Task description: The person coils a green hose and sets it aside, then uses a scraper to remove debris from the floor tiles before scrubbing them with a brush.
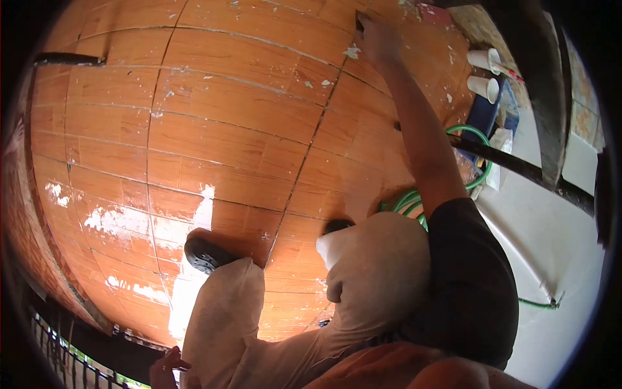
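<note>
My right hand [381, 42] reaches far forward to the tiled floor [233, 149], its fingers closed around a small dark scraper [360, 21]. The blade looks flat and sits at or close to the tiles; blur hides its exact edge. Pale flakes [352, 52] lie just below that hand. My left hand [167, 368] is low at the left, beside my left knee, partly cut off by the frame. Its fingers are bent but apart, and nothing shows between them.
Two white cups [483, 89] lie by the right wall near a blue object [481, 118]. A green hose [408, 202] coils beside my right leg. Dark bars [518, 163] cross the right side. Wet glare [188, 298] covers tiles around my left shoe [206, 254]. A railing [71, 353] stands lower left.
</note>
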`<control>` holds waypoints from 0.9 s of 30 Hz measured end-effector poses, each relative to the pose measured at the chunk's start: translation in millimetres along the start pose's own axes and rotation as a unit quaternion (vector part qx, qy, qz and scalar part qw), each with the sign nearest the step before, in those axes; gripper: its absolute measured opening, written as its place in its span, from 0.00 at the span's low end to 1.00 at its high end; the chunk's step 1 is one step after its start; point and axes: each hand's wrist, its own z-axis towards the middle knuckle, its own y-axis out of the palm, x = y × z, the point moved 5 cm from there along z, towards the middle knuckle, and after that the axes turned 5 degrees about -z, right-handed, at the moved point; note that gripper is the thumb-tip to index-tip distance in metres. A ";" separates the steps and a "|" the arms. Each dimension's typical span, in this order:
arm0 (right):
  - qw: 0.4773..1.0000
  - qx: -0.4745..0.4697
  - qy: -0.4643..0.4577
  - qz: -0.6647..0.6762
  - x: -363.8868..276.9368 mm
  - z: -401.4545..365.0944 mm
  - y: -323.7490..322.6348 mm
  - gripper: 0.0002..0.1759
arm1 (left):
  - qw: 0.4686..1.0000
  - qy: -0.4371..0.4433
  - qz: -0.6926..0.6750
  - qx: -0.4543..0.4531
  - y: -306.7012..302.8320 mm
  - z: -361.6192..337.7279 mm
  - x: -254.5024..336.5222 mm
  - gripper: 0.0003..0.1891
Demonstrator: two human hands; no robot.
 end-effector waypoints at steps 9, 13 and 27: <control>0.995 -0.037 0.002 0.089 2.9 110.2 -23.4 0.12 | 0.998 0.027 0.033 0.042 -6.9 -0.1 34.7 0.24; 0.996 0.001 -0.080 0.047 -13.8 81.5 -10.0 0.19 | 0.997 0.040 0.029 0.058 -11.2 -2.5 38.8 0.23; 0.992 0.038 -0.119 0.017 -74.6 99.4 -37.9 0.17 | 0.997 0.021 0.031 0.066 -19.5 -1.9 30.7 0.22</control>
